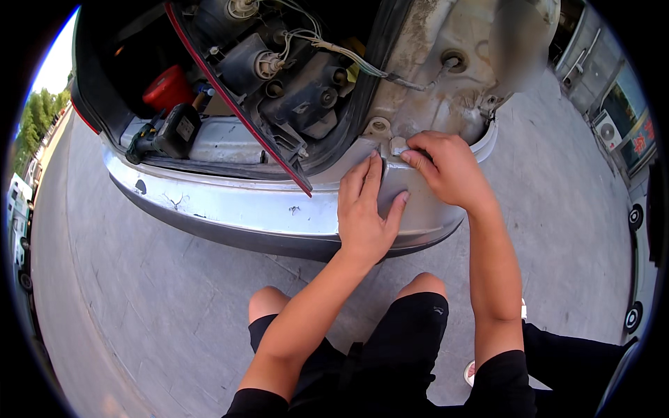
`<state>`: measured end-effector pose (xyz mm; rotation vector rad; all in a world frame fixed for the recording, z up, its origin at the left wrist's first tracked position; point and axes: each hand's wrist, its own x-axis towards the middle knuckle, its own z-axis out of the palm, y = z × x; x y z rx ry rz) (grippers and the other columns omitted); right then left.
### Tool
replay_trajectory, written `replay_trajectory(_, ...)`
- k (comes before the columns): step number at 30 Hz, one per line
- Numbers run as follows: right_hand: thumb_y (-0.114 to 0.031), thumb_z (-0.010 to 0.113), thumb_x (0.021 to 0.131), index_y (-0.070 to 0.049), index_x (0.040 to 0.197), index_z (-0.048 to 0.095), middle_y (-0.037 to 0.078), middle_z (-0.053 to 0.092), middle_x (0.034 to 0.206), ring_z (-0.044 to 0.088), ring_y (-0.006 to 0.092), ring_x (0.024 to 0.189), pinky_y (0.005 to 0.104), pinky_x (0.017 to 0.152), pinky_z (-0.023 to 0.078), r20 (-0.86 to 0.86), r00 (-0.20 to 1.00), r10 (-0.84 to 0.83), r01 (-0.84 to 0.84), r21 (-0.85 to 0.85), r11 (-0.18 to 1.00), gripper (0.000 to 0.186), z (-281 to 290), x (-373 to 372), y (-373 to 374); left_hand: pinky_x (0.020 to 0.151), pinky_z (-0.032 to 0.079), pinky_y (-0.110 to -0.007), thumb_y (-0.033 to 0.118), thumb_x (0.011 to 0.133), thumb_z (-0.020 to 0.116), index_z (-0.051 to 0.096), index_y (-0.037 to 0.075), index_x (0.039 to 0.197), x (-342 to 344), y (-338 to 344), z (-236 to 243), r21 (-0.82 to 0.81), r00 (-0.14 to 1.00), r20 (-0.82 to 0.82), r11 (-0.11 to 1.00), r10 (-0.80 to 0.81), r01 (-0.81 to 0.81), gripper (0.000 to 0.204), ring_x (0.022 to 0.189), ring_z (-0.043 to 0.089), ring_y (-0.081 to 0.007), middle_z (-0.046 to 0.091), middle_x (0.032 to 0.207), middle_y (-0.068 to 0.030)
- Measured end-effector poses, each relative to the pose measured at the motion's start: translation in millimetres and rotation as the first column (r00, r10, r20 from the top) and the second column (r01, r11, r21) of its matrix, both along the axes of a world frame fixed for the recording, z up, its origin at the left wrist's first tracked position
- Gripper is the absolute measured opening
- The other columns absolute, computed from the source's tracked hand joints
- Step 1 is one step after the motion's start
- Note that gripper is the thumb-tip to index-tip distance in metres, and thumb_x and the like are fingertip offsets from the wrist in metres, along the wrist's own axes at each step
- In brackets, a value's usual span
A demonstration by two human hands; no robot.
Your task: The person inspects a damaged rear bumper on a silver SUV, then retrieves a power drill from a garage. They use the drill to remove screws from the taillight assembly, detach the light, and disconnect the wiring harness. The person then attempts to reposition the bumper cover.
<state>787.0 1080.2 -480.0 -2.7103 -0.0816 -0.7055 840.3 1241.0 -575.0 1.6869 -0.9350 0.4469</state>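
Note:
My left hand [366, 209] rests with its fingers stretched out on the upper edge of a silver car bumper [258, 202], beside a dark gap in the panel. To its right, my right hand [446, 171] is closed, thumb and fingertips pinching a small pale, blocky piece [398, 145] against the bumper's top corner. What that piece is, I cannot make out. Just above it sits a metal tab with a round hole [378, 125]. Behind my hands lies the bare, dirty lamp recess [432, 90] of the car body.
A detached tail light [272, 76] hangs at the open trunk, its wires [348, 56] running into the body. A black and green cordless tool [174, 132] lies on the trunk sill near a red container [169, 88]. Another person's foot [470, 373] shows at lower right on grey pavement [195, 279].

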Motion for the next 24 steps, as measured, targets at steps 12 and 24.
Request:
replay_trajectory(12,-0.022,0.066,0.092,0.001,0.091,0.067,0.021,0.066,0.085,0.062,0.0438,0.084,0.0504,0.072,0.048,-0.070,0.998,0.001,0.001,0.035,0.999,0.023,7,0,-1,0.095,0.048,-0.041,0.015,0.084,0.077,0.055,-0.008,0.133,1,-7,7,-0.042,0.999,0.011,0.998,0.053,-0.052,0.058,0.112,0.057,-0.0376,0.058,0.124,-0.0221)
replay_trajectory(24,-0.030,0.062,0.096,0.000,0.095,0.065,0.020,0.065,0.089,0.063,0.0428,0.085,0.0500,0.072,0.049,-0.076,0.997,-0.032,0.026,-0.081,0.996,0.030,6,-6,-2,0.091,0.050,-0.040,0.018,0.081,0.081,0.058,-0.004,0.133,1,-11,-1,-0.117,0.992,0.014,0.986,0.123,-0.120,0.061,0.107,0.060,-0.0342,0.058,0.121,-0.0195)
